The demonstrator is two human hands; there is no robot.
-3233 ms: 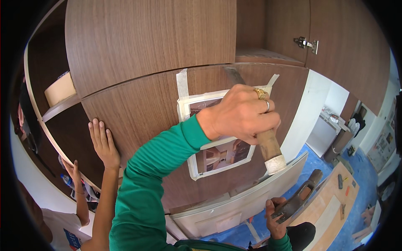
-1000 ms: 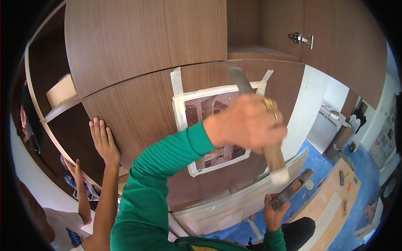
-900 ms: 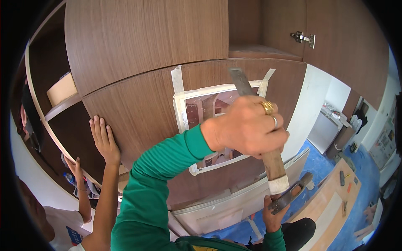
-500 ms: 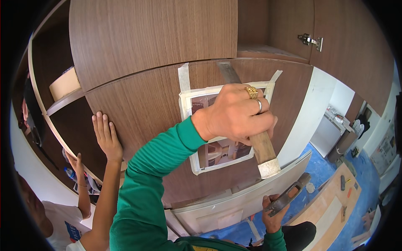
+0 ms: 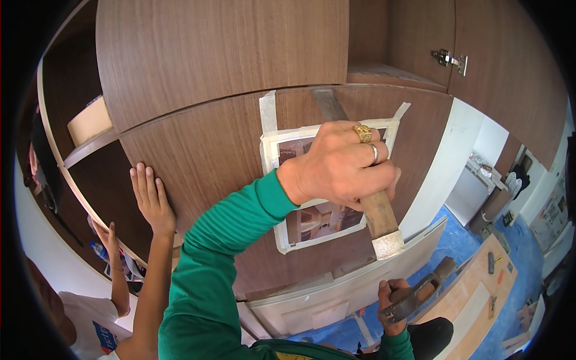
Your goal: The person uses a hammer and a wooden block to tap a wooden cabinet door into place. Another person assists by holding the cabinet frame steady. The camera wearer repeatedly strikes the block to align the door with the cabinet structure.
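Observation:
My left hand [image 5: 348, 165], wearing two rings, is wrapped round the wooden handle of a broad chisel [image 5: 378, 213]. Its flat steel blade points up to the seam between two brown wood-grain panels, and a pale metal cap covers the handle's lower end. Down at the right, my right hand [image 5: 393, 303] grips a hammer [image 5: 420, 294] with a long dark head; its handle is mostly hidden. Behind my left hand, a printed picture sheet [image 5: 321, 225] is taped to the lower panel [image 5: 198, 156]. A co-worker's hand [image 5: 155, 201] lies flat against that panel's left part.
The co-worker's other hand [image 5: 109, 243] touches the curved cabinet edge. Above right, a cabinet door hangs open on a hinge [image 5: 450, 60]. Pale panels [image 5: 336, 300] lean below. A board [image 5: 480, 288] with small tools lies on blue floor sheeting [image 5: 525, 258].
My right hand and the hammer have moved slightly up and to the right, the head tilting upward. The chisel stays at the seam; the whole view has shifted a little.

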